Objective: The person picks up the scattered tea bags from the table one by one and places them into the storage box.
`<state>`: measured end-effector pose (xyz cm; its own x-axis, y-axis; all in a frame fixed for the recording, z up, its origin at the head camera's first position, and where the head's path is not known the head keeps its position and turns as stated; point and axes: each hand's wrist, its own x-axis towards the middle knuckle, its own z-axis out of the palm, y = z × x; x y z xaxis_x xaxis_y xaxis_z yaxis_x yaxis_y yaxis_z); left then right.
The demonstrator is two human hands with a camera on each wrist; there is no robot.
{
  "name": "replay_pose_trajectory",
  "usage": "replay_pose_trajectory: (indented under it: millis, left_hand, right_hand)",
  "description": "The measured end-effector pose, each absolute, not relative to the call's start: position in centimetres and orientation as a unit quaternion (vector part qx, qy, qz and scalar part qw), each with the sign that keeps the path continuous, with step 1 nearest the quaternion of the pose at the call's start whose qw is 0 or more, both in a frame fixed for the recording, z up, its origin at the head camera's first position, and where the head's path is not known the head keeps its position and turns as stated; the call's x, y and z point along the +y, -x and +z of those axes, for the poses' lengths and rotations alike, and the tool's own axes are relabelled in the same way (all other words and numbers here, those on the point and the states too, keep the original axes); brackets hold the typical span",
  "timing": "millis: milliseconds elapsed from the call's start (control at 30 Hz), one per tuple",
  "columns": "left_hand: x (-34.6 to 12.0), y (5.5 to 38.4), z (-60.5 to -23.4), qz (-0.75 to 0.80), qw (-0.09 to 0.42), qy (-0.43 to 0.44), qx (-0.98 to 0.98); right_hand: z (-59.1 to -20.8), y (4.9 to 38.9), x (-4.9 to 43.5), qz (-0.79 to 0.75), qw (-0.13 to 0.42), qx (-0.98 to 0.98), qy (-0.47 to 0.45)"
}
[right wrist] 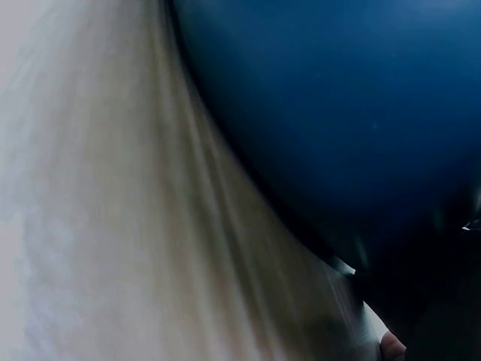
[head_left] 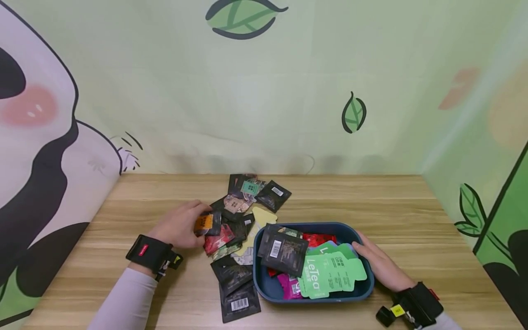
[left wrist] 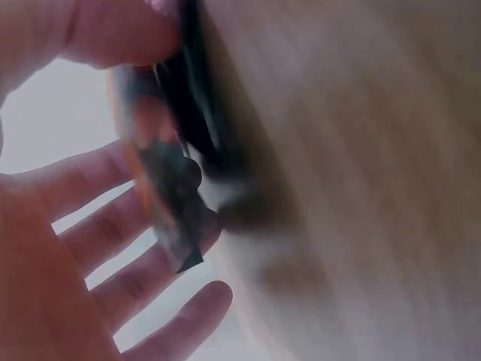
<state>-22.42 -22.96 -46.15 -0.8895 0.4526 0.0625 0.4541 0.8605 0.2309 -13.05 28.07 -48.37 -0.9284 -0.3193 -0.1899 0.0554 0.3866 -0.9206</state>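
Note:
My left hand (head_left: pixel 181 227) pinches a small black packet with an orange label (head_left: pixel 204 222) between thumb and fingers, over the left side of a loose pile of packets. In the left wrist view the packets (left wrist: pixel 169 180) at the fingers are blurred, with dark foil under the thumb. My right hand (head_left: pixel 383 266) holds the right end of a blue plastic bin (head_left: pixel 313 301), thumb over the rim, other fingers mostly hidden along the outside. Inside the bin lie black packets (head_left: pixel 284 254), green LeTea packets (head_left: pixel 330 275), a magenta packet (head_left: pixel 289 288) and a red one (head_left: pixel 318 239).
Left of the bin, the pile holds a red packet (head_left: pixel 218 239), yellow pieces (head_left: pixel 264 215) and several black sachets (head_left: pixel 240 302). More sachets (head_left: pixel 273 195) reach toward the wall. The wooden table (head_left: pixel 371 197) meets a printed backdrop (head_left: pixel 313 91) at the back.

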Motion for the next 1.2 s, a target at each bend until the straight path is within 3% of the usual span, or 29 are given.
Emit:
replay_pose_trajectory:
  millis: [267, 700, 1200]
  left_hand:
    - [-22.0, 21.9, -44.4, -0.106, 0.056, 0.235, -0.965]
    - [-14.5, 18.2, -39.9, -0.128, 0.145, 0.365, -0.911]
    - [-7.7, 13.5, -40.4, -0.150, 0.121, 0.460, -0.867]
  right_hand:
    - [-48.3, 13.1, 28.1, -0.547, 0.174, 0.815, 0.072]
    - [-48.4, 13.0, 28.1, -0.546, 0.168, 0.817, 0.078]
    - [-48.2, 13.0, 28.0, -0.536, 0.167, 0.824, 0.076]
